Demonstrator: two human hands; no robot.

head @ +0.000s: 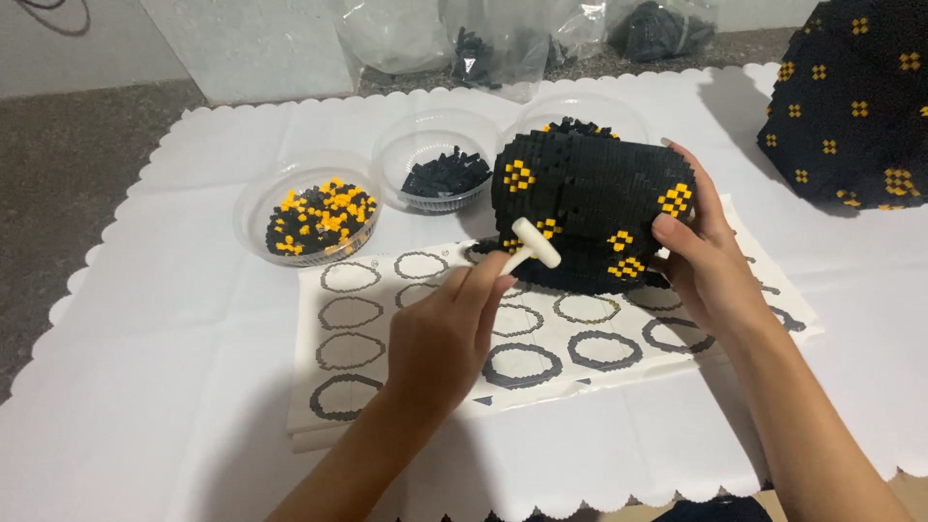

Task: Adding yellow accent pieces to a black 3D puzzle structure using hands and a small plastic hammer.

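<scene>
White scalloped cloth (145, 387) on grey speckled floor (68, 164)

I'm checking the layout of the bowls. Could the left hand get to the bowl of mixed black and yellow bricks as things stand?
Probably yes. The left hand holds a white tool, but the mixed-brick bowl sits open, up and to its left, with only bare instruction sheet between them.

I see brick model (590, 208) on instruction sheet (406, 329), centre of mat (145, 387). Two bowls (309, 217) (440, 174) to its left, bags (503, 43) behind, 2nd model (851, 106) far right.
</scene>
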